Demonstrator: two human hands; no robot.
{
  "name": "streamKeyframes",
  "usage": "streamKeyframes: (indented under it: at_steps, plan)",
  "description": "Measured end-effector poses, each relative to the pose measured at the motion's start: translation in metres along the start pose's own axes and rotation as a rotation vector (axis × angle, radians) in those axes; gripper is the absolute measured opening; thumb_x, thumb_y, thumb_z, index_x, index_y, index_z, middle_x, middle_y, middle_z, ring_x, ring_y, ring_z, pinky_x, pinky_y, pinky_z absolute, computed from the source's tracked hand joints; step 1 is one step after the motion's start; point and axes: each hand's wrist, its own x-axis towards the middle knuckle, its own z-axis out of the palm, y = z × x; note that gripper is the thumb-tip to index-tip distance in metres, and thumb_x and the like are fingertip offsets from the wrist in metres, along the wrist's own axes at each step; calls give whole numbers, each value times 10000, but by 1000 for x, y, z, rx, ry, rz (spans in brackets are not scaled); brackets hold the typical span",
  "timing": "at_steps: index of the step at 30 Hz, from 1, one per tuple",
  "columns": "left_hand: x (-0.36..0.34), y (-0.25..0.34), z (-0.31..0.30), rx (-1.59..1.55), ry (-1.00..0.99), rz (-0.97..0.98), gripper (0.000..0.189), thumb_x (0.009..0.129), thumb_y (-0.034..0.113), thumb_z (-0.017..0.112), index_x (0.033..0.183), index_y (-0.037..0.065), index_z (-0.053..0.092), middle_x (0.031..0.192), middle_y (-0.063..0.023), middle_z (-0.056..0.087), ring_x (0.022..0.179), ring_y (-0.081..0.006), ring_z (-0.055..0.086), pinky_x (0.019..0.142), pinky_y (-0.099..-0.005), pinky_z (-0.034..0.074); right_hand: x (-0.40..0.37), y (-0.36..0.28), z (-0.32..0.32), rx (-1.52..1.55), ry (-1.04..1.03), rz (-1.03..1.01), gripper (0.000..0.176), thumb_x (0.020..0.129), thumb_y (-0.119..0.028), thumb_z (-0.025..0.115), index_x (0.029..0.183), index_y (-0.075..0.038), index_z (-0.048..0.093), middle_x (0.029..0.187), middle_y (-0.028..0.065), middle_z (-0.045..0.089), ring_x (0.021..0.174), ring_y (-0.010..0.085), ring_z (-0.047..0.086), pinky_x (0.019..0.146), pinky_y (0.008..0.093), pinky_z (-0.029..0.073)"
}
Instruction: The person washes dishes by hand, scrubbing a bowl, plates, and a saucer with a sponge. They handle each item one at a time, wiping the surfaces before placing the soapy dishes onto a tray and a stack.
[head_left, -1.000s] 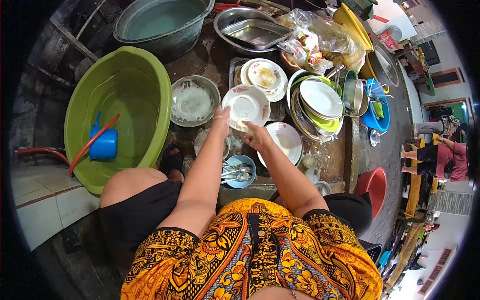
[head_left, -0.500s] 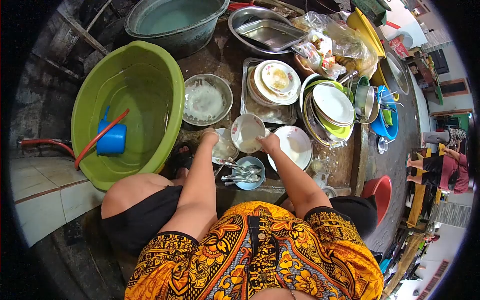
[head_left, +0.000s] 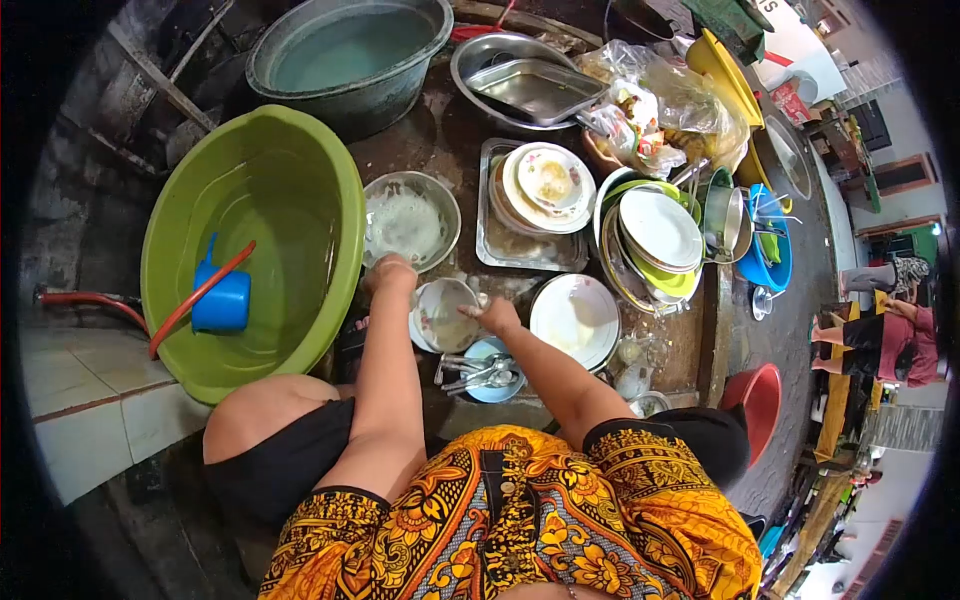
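My left hand is at the lower rim of a metal basin with foamy water; its fingers are hidden. My right hand grips the right edge of a pale bowl, with whitish foam by the fingers. This bowl is tilted over another whitish dish at its left. Just below, a light blue bowl carries several metal spoons. To the right of my right hand lies a stack of white plates.
A green tub with a blue dipper stands at left, a grey tub of water behind. Floral plates on a metal tray, stacked dishes, plastic bags and a red basin are around. People stand far right.
My left hand has moved from the dishes to the basin's rim. My right hand has come down and left, and the raised floral bowl is no longer held up between my hands.
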Motion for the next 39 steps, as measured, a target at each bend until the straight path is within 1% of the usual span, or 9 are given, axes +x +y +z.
streamKeyframes:
  at_steps: [2,8,10,16,22,24,26,32,39]
  plan:
    - [18,-11,22,-23,121,-4,246,751,174,548,960,70,626,1092,-106,570,1035,-250,536,837,-360,434,2,5,4,90,77,66,688,620,-667,562,890,-38,630,828,198,614,808,337,589,721,397,447]
    - [23,-16,51,-61,169,-127,271,740,182,575,995,98,616,1119,-110,553,1033,-270,530,859,-420,405,-19,24,-11,309,155,161,631,641,-606,593,927,-44,621,854,164,624,828,299,595,740,360,449]
    - [19,-14,51,-70,233,-112,283,734,188,586,1005,107,612,1132,-112,545,1042,-271,524,870,-425,397,-24,22,-21,134,155,141,554,674,-548,590,943,-65,619,875,162,622,837,300,591,745,371,449]
    - [41,-10,54,-129,3,-141,399,698,295,653,1036,92,590,1162,-96,526,1071,-260,503,889,-393,398,-32,7,-51,-300,87,-51,323,699,-345,577,955,-148,578,857,144,618,804,294,600,682,400,463]
    - [8,10,4,-90,55,-72,471,706,410,629,1031,71,591,1114,-125,552,1037,-276,524,848,-359,429,16,-5,-111,-187,728,-194,298,677,-216,634,912,-116,481,809,145,562,722,334,578,584,437,452]
    - [8,12,2,-79,62,-14,461,729,401,606,1034,57,581,1083,-143,563,1016,-285,533,836,-377,430,33,-17,-152,-224,761,-47,335,663,-194,655,930,-106,472,853,138,553,757,326,573,601,408,469]
    - [-6,26,-3,-113,103,104,409,756,381,578,999,53,588,1036,-153,578,991,-295,540,819,-394,432,52,-16,-177,-386,822,-101,306,702,-182,626,961,-107,481,922,130,533,833,313,564,640,396,482]
    - [5,44,25,-240,72,306,352,774,346,566,928,30,590,972,-181,584,933,-340,542,789,-419,430,99,5,-184,-683,536,-146,255,812,-171,466,1061,-126,497,1020,87,499,974,266,510,703,396,491]
    - [3,54,35,-228,46,417,320,789,320,551,895,20,581,931,-190,588,912,-345,544,770,-428,429,130,7,-180,-837,552,-266,231,796,-129,461,1016,-82,510,975,100,532,963,244,512,705,354,477]
